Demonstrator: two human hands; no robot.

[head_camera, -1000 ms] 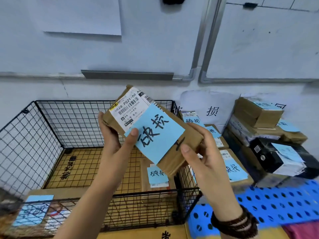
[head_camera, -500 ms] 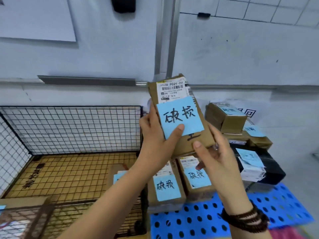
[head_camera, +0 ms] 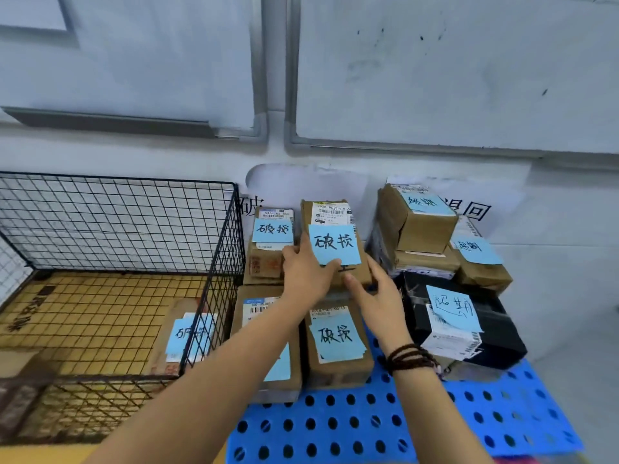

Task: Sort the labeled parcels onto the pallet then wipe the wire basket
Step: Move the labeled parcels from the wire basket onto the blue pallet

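The black wire basket (head_camera: pixel 117 262) stands on the left with one blue-noted parcel (head_camera: pixel 187 333) lying in its near right corner. Just beside it, the blue perforated pallet (head_camera: pixel 368 430) carries brown parcels on its left part and a mixed stack (head_camera: pixel 432 249) of brown and black ones on its right. The held parcel (head_camera: pixel 331 212), brown with a blue handwritten note, lies in the pallet's back row between those groups; the left hand (head_camera: pixel 306 272) grips its left edge with the thumb on the note, while the right hand (head_camera: pixel 378 296) pinches its near right corner.
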